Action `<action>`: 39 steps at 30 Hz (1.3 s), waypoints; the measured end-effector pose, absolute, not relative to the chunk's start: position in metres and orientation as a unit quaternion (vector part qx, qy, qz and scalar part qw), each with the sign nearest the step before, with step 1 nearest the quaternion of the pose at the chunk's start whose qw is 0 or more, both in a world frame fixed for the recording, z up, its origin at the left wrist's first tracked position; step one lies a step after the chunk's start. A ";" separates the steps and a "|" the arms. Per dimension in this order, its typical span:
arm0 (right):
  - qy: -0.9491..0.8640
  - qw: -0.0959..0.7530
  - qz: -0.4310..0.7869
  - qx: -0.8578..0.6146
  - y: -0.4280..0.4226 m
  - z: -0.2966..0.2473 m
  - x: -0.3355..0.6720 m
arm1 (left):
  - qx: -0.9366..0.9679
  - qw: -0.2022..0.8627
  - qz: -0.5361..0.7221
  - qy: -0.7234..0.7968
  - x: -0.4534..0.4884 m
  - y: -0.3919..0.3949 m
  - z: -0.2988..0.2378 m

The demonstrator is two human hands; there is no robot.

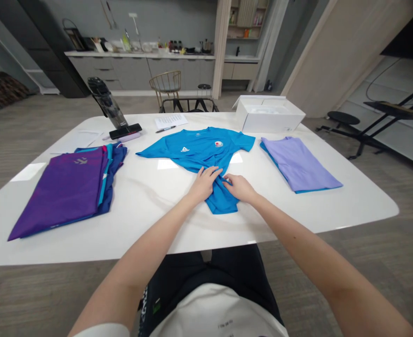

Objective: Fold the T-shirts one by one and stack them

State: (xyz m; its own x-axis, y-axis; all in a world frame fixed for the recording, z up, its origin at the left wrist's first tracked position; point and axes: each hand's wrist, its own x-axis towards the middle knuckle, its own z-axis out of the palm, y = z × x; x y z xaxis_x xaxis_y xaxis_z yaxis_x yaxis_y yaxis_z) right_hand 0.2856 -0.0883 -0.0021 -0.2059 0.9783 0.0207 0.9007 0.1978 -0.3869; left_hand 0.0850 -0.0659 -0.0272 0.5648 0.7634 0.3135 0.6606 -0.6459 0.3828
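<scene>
A blue T-shirt (202, 145) lies front side up before me, its collar away from me and its lower part bunched and twisted. White marks and a small round badge show on its chest. My left hand (206, 182) rests on the bunched fabric, fingers stretched out over it. On the other side, my right hand (239, 186) pinches a fold of the shirt between thumb and fingers. Below both hands the hem end spreads toward the table's near edge.
The white table (150, 224) bears a stack of purple and blue shirts (73, 182) at left and a lilac shirt (300, 161) on blue fabric at right. Farther back are a handheld vacuum (110, 105), a pen (166, 129), paper (171, 120) and a white box (269, 114).
</scene>
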 end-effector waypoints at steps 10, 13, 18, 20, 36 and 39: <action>-0.757 0.252 0.388 -0.462 -0.124 0.015 0.254 | 0.895 0.158 0.247 0.335 0.052 -0.108 -0.016; -0.740 0.278 0.359 -0.497 -0.132 0.007 0.257 | 0.891 0.169 0.234 0.352 0.036 -0.123 -0.010; -0.771 0.277 0.277 -0.503 -0.149 -0.013 0.262 | 0.885 0.181 0.188 0.385 0.015 -0.144 -0.006; -0.775 0.295 0.257 -0.496 -0.158 -0.019 0.261 | 0.888 0.181 0.163 0.390 0.007 -0.150 -0.006; -0.813 0.129 0.057 -0.565 -0.229 -0.011 0.249 | 0.862 -0.024 0.044 0.505 0.028 -0.242 0.008; -0.805 0.104 0.058 -0.581 -0.236 -0.008 0.265 | 0.857 -0.009 0.027 0.514 0.016 -0.248 0.005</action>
